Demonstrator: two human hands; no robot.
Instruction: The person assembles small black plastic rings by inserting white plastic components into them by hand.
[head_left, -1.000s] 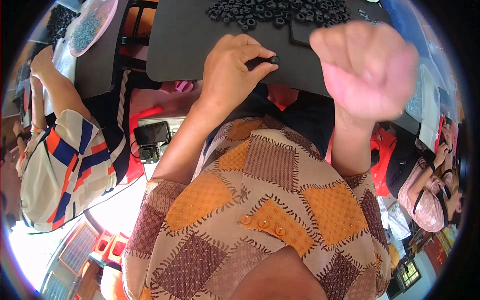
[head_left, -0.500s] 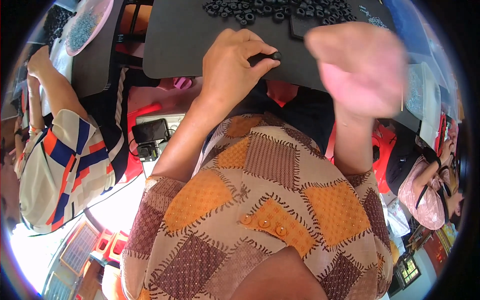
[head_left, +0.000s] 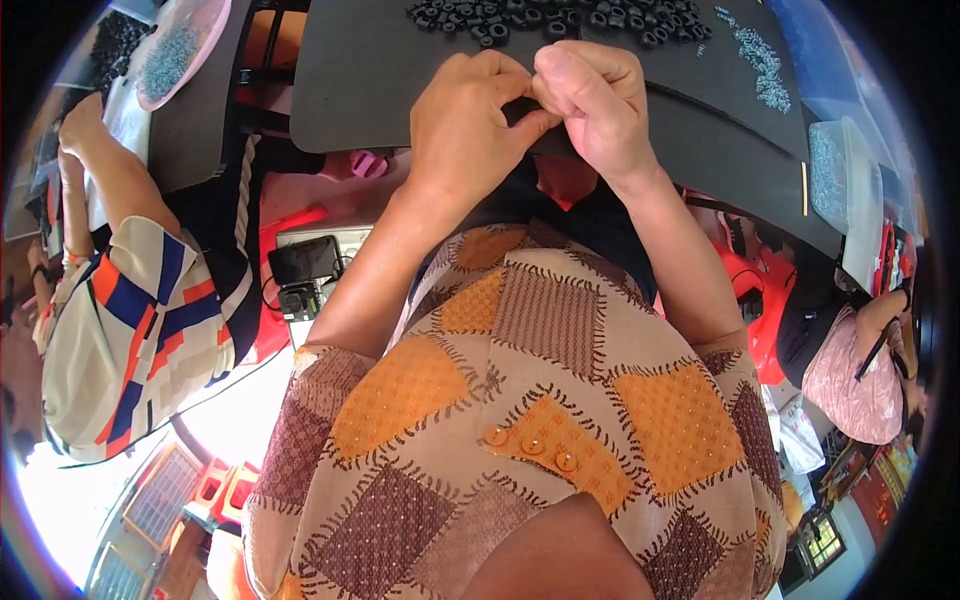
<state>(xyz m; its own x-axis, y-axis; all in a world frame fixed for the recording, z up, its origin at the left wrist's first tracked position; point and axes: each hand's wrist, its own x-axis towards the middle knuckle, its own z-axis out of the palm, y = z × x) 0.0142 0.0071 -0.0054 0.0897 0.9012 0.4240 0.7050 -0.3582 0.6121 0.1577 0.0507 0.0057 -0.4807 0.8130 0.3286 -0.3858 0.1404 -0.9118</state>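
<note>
Dark table [head_left: 370, 90], clear bin [head_left: 862, 185] at its right edge with small silvery pieces inside. Black ring parts [head_left: 557, 27] spread along the far edge, midway across, loose and at mixed angles. Left hand [head_left: 463, 115] is over the near edge, thumb and index reaching to the right hand; cannot tell what they grip, tips hidden. Right hand [head_left: 605, 115] is curled closed, touching the left; anything inside is hidden. Silvery bits [head_left: 765, 70] lie loose toward the right edge. Handling, my read: each ring is very light, fairly stiff, maybe slightly rubbery, not fragile; rounded outside likely rolls or slips if pinched off-center. Take one by its outer wall, thumb opposite index, bore left free. Silvery bits look hard and tiny: fingertips only, one at a time.
</note>
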